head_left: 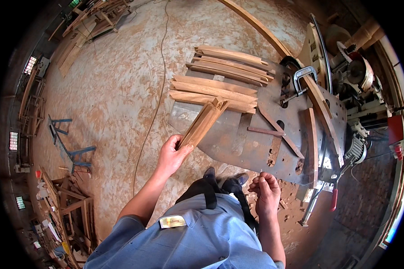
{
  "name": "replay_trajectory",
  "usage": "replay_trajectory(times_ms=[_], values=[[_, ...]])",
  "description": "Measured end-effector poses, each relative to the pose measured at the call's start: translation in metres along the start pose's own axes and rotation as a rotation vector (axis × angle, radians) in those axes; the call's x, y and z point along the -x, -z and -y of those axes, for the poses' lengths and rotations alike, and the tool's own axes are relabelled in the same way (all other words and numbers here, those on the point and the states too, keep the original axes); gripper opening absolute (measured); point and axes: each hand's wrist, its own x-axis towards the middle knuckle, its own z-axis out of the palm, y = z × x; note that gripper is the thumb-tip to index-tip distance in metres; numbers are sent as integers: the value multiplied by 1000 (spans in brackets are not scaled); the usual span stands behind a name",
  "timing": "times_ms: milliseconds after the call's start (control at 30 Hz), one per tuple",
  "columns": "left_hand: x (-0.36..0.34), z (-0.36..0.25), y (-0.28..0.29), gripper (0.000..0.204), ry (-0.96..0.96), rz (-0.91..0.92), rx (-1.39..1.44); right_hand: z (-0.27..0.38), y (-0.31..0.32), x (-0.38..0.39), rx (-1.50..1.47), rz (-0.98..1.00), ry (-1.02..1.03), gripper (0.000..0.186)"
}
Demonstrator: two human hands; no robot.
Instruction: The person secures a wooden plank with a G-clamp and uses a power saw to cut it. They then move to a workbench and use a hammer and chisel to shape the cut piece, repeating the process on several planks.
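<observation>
My left hand (pixel 169 157) grips the lower end of a wooden piece (pixel 202 123) with a notched far end. The piece slants up and away, its notched end in front of the nearest stacked pieces. My right hand (pixel 267 193) is raised near the table's front edge, thumb and fingers pinched together. A tiny pale tip shows above those fingers, too small to name. Several cut wooden pieces with angled ends lie in two groups on the metal table, a nearer stack (pixel 215 92) and a farther stack (pixel 231 66).
The metal machine table (pixel 251 157) carries a T-shaped wooden gauge (pixel 274 130) and a long wooden fence (pixel 318 101) held by a G-clamp (pixel 304 76). Round saw blades (pixel 357 71) sit at right. A red-handled lever (pixel 334 199) juts toward me. A blue metal stand (pixel 69 145) lies left; a cable (pixel 161 89) crosses the floor.
</observation>
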Motion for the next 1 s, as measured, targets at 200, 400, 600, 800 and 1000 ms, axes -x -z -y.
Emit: replay_trajectory(times_ms=[200, 400, 600, 800, 1000], values=[[1, 2, -2, 30, -7, 8, -9, -3, 4, -1, -3, -3, 1, 13], [1, 4, -5, 28, -17, 16, 13, -3, 7, 0, -23, 3, 7, 12], [4, 2, -8, 26, -42, 2, -15, -5, 10, 0, -22, -2, 3, 12], [9, 1, -12, 26, -39, -39, -29, -4, 14, 1, -24, 9, 4, 13], [11, 0, -14, 26, -47, -35, -32, 0, 15, 2, -37, 0, -5, 14]])
